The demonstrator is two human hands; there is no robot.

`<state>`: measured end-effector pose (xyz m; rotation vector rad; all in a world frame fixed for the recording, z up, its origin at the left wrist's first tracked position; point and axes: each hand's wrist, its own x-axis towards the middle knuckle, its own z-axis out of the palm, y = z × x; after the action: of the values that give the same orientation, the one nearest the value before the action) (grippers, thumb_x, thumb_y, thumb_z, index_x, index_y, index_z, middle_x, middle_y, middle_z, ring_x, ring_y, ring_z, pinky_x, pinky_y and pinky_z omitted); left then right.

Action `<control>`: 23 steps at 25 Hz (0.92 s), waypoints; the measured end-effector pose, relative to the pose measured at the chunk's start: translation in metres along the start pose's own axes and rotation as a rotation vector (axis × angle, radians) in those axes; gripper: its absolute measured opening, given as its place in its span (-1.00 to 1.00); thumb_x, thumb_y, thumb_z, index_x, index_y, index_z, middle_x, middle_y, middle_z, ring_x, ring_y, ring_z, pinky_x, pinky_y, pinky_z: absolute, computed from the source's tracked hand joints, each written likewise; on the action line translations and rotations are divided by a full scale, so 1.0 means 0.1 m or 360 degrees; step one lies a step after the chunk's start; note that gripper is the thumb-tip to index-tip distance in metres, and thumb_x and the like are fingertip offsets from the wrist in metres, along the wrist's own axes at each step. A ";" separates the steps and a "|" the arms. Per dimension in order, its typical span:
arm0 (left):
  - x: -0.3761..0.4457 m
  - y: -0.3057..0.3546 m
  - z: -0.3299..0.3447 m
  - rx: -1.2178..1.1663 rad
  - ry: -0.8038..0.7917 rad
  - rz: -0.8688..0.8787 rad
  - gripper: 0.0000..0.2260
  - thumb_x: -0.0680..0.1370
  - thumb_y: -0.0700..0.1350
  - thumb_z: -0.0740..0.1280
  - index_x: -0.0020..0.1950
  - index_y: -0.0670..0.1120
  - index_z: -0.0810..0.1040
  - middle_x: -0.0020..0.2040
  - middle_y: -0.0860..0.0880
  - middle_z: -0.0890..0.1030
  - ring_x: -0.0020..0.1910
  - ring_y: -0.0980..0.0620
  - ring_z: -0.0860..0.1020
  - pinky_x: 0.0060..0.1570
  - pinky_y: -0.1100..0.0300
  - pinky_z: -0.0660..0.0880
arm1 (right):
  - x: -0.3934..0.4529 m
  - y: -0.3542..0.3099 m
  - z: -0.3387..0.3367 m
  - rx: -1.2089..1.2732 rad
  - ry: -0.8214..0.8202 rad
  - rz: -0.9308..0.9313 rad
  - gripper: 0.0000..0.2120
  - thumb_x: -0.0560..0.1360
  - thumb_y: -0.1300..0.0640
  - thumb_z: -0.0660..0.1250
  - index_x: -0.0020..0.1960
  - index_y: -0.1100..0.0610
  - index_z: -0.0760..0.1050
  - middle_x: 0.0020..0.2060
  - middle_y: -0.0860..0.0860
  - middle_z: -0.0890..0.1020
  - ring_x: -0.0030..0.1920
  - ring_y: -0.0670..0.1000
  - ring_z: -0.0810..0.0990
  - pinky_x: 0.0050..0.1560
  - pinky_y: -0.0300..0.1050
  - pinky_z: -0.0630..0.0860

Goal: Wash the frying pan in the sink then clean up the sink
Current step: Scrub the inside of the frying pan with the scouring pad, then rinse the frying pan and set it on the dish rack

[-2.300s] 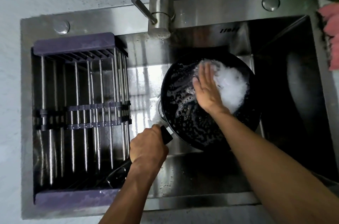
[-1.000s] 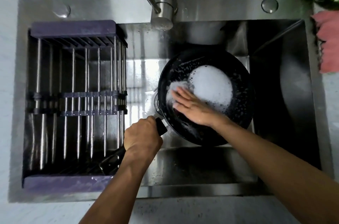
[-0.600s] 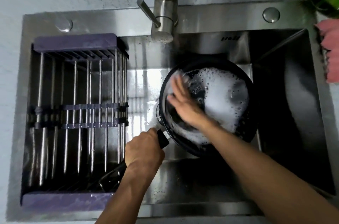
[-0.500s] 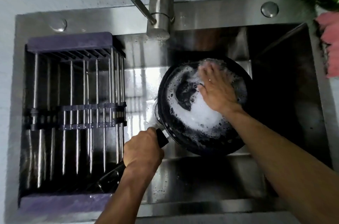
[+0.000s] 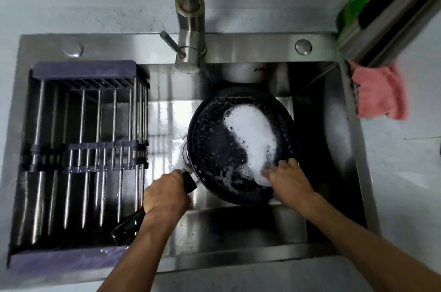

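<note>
Left hand [image 5: 164, 193] round foamy black frying pan's [image 5: 214, 148] handle [image 5: 189, 184]

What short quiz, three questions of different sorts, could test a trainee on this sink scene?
1. True or false: the left hand grips the pan by its handle.
2. Where does the foam lie? A) in the pan B) on the rack C) on the cloth
3. Fill in: the right hand is at the pan's ____ rim, near or far.

Key: 1 true; 2 A; 3 near.
</note>
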<state>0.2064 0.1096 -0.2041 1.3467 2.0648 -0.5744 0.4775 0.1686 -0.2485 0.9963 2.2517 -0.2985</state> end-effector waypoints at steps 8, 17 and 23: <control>-0.74 0.33 -1.14 -0.0395 0.0586 0.0576 -0.64 0.50 -0.01 0.38 0.27 -0.03 0.44 0.13 -0.03 0.56 0.09 -0.08 0.54 0.08 0.06 0.49 | -0.46 -0.02 -0.83 0.2509 0.0713 0.0809 -0.72 0.52 0.34 0.39 0.09 0.01 0.65 0.15 0.13 0.69 0.07 0.02 0.65 0.25 0.00 0.53; -1.22 1.47 -2.86 -0.1707 0.0098 0.1505 -0.65 0.37 -0.38 0.35 0.11 -0.12 0.56 0.07 -0.07 0.66 0.14 0.04 0.60 0.24 0.04 0.49 | -0.81 0.10 -1.49 0.2846 0.0604 0.0978 -0.54 0.56 0.34 0.34 0.45 0.20 0.41 0.21 0.00 0.60 0.03 -0.05 0.55 0.05 -0.23 0.45; -0.37 0.66 -2.48 -0.0038 0.0893 0.0638 -0.53 0.48 -0.12 0.25 0.40 -0.09 0.35 0.43 -0.13 0.33 0.45 -0.13 0.25 0.45 -0.22 0.08 | -0.75 0.06 -1.50 0.3032 0.0442 0.1046 -0.49 0.56 0.24 0.38 0.49 0.14 0.36 0.30 -0.03 0.56 0.17 -0.07 0.60 0.06 -0.14 0.54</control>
<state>0.2168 0.2702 -0.0010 2.0090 2.1001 0.0119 0.4484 0.1961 -0.0854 2.5605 1.0641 -2.2088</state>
